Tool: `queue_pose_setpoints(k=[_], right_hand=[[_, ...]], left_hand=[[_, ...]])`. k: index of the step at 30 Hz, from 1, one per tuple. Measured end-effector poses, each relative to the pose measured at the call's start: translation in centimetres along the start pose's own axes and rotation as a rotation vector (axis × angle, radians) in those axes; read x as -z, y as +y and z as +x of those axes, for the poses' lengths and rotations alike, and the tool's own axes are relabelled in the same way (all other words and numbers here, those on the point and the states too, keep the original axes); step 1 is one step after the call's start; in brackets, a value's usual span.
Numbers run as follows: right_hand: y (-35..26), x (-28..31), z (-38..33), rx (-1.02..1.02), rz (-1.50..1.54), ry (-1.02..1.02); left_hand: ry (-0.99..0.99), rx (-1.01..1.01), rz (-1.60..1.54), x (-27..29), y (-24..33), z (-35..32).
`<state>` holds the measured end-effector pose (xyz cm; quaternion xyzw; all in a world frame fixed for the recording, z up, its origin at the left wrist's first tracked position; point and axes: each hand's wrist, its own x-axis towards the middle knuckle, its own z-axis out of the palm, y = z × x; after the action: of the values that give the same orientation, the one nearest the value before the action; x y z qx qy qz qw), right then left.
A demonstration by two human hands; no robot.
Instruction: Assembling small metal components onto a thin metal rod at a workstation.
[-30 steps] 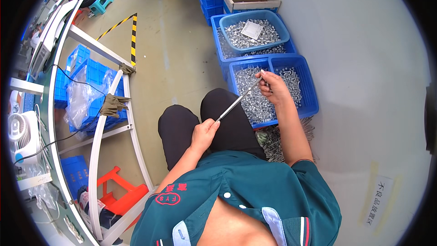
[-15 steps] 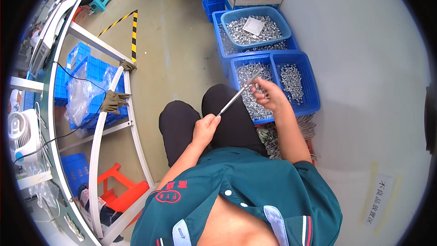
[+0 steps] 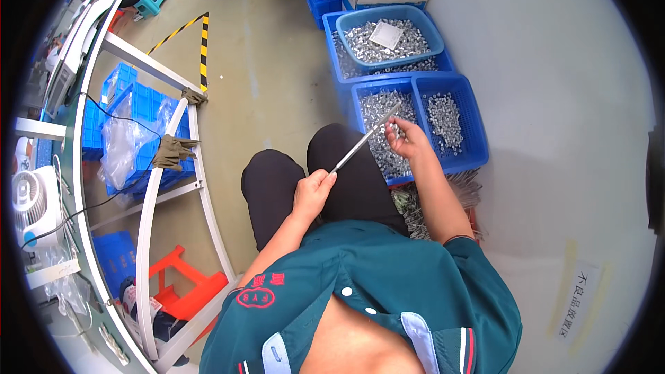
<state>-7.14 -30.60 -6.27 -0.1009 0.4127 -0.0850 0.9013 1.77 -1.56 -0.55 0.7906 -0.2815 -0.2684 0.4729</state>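
Observation:
Closed round the lower end of a thin silver metal rod (image 3: pixel 361 145), my left hand (image 3: pixel 313 195) rests over my thighs. The rod slants up and to the right, its far end over a blue divided basket. Close beside that upper part is my right hand (image 3: pixel 410 140), fingers curled and thumb drawn in; whatever is in them is too small to make out. Beneath the rod, the basket's left compartment is full of small shiny metal parts (image 3: pixel 389 100). Loose nut-like pieces (image 3: pixel 445 121) lie in its right compartment.
Behind the basket stands a light blue tub (image 3: pixel 438 47) of metal parts with a white card (image 3: pixel 386 36). Long thin metal pieces (image 3: pixel 415 218) lie by my right leg. A white-framed workbench (image 3: pixel 144 263) and red stool (image 3: pixel 181 305) are left; a wall (image 3: pixel 554 166) is right.
My right hand's fingers have drawn in more tightly beside the rod's upper part. The left hand still grips the lower end, and the rod has barely shifted.

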Motion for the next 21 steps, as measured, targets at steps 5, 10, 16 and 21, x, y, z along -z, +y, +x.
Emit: queue_pose_setpoints(k=[5, 10, 16, 21], right_hand=[[0.1, -2.1, -1.9, 0.109, 0.002, -0.089], [-0.4, -2.4, -2.7, 0.176, 0.007, -0.187], [-1.1, -3.4, -3.8, 0.194, 0.003, -0.31], [-1.2, -5.3, -5.2, 0.263, 0.061, -0.322]], left_hand=[[-0.001, 0.015, 0.0, 0.0, -0.3, 0.1], [0.006, 0.006, 0.012, -0.1, -0.1, 0.1], [0.014, -0.004, 0.007, -0.2, -0.2, -0.1], [0.013, -0.002, 0.013, -0.1, 0.0, -0.1]])
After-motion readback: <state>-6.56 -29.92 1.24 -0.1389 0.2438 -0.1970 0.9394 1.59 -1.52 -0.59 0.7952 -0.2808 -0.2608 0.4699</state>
